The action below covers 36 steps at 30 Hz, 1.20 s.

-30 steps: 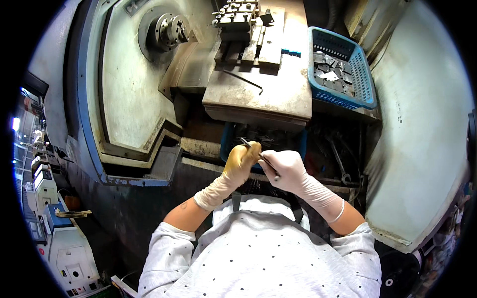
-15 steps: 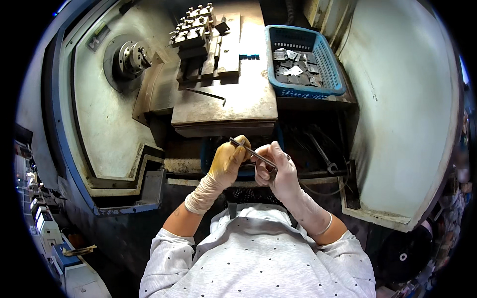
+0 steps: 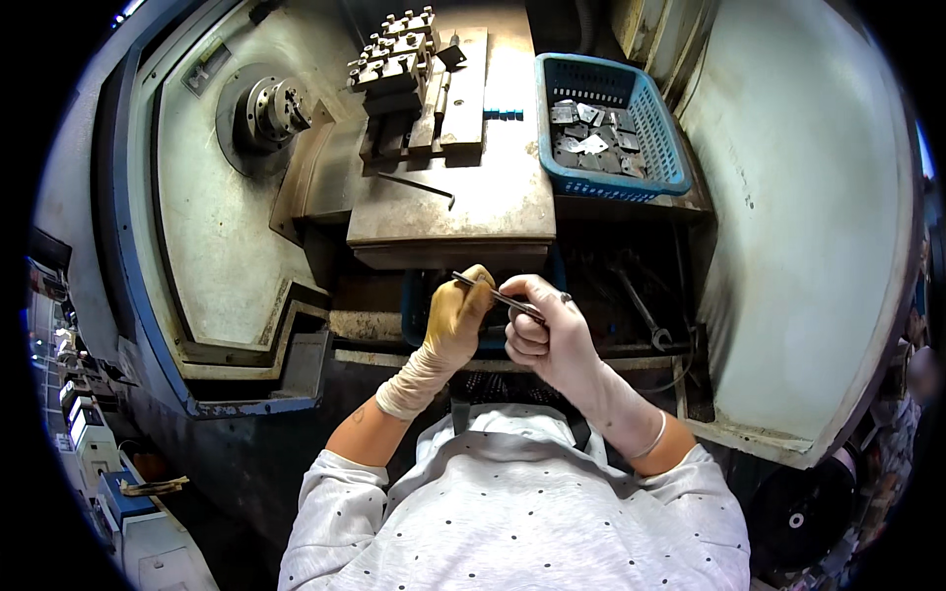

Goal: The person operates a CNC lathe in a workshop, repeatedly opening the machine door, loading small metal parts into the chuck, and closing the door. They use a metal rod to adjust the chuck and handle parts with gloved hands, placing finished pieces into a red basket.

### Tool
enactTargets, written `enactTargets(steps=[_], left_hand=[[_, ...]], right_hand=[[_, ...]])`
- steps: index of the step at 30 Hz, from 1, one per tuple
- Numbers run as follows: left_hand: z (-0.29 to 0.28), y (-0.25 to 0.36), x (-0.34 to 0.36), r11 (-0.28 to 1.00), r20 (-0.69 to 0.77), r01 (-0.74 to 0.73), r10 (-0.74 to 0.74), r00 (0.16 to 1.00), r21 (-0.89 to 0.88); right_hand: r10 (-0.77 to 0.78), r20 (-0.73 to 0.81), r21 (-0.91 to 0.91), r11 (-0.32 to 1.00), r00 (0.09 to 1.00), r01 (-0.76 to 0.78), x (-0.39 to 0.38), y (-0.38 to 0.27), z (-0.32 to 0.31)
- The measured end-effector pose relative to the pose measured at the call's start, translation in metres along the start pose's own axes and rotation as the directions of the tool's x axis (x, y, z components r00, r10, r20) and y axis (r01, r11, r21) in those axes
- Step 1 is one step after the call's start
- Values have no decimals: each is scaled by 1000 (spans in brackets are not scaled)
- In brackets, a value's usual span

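My left hand [image 3: 455,320], in a stained yellowish glove, grips a thin dark metal rod [image 3: 499,297] near its upper-left end. My right hand [image 3: 552,340], in a white glove, has curled fingers around the rod's lower-right end, with a small dark piece at the index finger that I cannot make out. Both hands are low in front of the machine's steel slide [image 3: 443,231]. A bent hex key [image 3: 419,188] lies on that slide. Behind and below my hands a blue bin [image 3: 414,310] is partly hidden.
A chuck [image 3: 268,113] is on the left wall, a tool post [image 3: 384,74] atop the slide. A blue basket [image 3: 665,158] of metal plates stands right. Open-end wrenches [image 3: 645,320] lie below it. The white door [image 3: 808,246] borders the right; other machines [image 3: 138,522] stand lower left.
Over the last second my view has shifted, moving the machine leftward in frame. My right hand's fingers loosened, then curled round the rod again; my left hand keeps hold of it.
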State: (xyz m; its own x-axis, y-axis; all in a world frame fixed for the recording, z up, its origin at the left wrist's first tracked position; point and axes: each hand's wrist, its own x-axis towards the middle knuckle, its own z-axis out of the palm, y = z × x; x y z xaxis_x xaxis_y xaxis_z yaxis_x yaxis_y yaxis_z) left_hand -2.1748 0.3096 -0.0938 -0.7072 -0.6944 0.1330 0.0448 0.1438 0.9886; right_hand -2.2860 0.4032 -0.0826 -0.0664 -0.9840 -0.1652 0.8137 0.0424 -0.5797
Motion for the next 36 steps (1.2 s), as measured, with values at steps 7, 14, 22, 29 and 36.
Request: enactTargets(steps=[7,14,22,29,36], left_hand=[[29,5,7,982,47,-187,186,981,28],[80,29,22,924,395,-376,374,839,-76],[141,23,78,749,650,-580,620,440,-321],[167,54,92,658,622,-592,719,310,-465],[166,47,86,869,473,131,127,872,-477]], right_hand=[[-186,-75,-29,982,980,184,-37,-11,1],[-422,-120,-301,878,899,372,-108,-26,-17],[-762,-362,-563,638,537,526,-132,-16,-42],[-559,-335,442,617,758,651,-148,-33,-7],[-931,148,-977,-86,334,192,-161,-31,-6]])
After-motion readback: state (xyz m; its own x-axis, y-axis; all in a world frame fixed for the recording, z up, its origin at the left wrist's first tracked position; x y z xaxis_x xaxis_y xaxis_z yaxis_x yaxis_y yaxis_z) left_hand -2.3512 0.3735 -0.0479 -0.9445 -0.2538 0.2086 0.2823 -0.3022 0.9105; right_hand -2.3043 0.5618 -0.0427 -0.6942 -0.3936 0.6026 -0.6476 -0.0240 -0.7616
